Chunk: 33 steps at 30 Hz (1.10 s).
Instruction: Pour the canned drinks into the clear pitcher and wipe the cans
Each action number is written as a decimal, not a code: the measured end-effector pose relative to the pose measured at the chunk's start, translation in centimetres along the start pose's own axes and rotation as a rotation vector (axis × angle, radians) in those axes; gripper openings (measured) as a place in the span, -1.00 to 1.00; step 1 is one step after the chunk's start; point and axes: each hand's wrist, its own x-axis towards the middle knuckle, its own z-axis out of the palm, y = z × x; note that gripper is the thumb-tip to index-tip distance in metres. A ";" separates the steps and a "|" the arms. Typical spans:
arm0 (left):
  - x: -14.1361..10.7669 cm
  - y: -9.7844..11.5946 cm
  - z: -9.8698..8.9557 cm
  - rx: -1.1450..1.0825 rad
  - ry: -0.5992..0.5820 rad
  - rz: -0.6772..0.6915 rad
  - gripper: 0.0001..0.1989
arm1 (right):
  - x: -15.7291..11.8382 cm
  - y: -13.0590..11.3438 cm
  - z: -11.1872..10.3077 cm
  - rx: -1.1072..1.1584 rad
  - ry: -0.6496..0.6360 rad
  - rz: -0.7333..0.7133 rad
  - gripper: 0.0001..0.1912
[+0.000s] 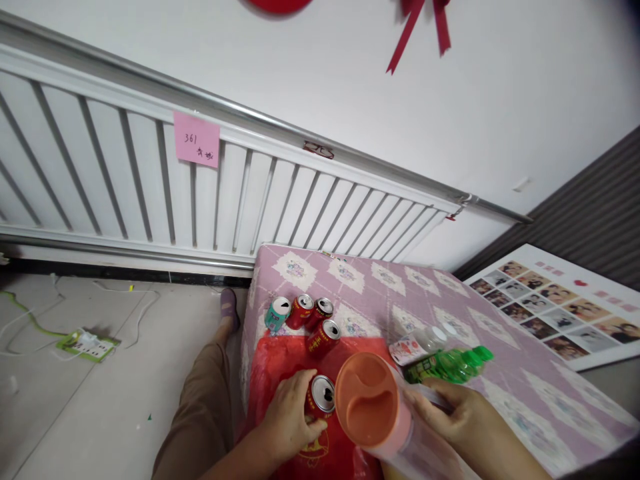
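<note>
Left hand (287, 412) wrapped round a red drink can (323, 395), right hand (457, 410) clamped on an orange-lidded pitcher (396, 423)!
By the clock from that can, left to right: a power strip (94, 347) lay far off near nine, a brown-trousered leg (197, 400) came nearer, and a teal can (277, 315) stood at eleven. Around twelve, three red cans (301, 313) huddled tight, blocking the far side. The gripped can was over a red plastic sheet (275, 353); lifted or resting, I couldn't tell. The step looked like steadying it beside the pitcher, whose lid crowded in at three: that called for a firm hold and careful clearance. Toward two lay a labelled clear bottle (414, 347) and a green bottle (445, 367), hemming in the right hand, with a photo board (555, 303) beyond.
</note>
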 end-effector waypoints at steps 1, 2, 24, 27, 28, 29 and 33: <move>0.0 0.0 0.0 0.001 -0.001 -0.001 -0.24 | 0.0 0.0 0.0 -0.021 -0.032 0.007 -0.58; 0.0 0.0 0.0 0.002 -0.001 0.000 -0.24 | 0.0 0.0 0.0 -0.048 -0.077 0.016 -0.57; 0.0 0.0 0.0 0.000 0.000 0.002 -0.25 | 0.2 -0.3 -0.3 -0.086 -0.201 0.098 -0.55; 0.0 0.1 -0.1 0.006 -0.001 0.003 -0.25 | 0.2 -0.2 -0.2 -0.077 -0.187 0.098 -0.56; 0.0 0.1 -0.1 0.008 -0.003 0.003 -0.24 | 0.1 -0.2 -0.2 -0.080 -0.180 0.093 -0.57; 0.0 0.1 -0.1 0.010 -0.004 0.004 -0.24 | 0.1 -0.1 -0.2 -0.084 -0.174 0.088 -0.57; 0.0 0.0 0.0 0.010 -0.003 0.006 -0.25 | 0.1 0.1 -0.1 -0.098 -0.151 0.065 -0.56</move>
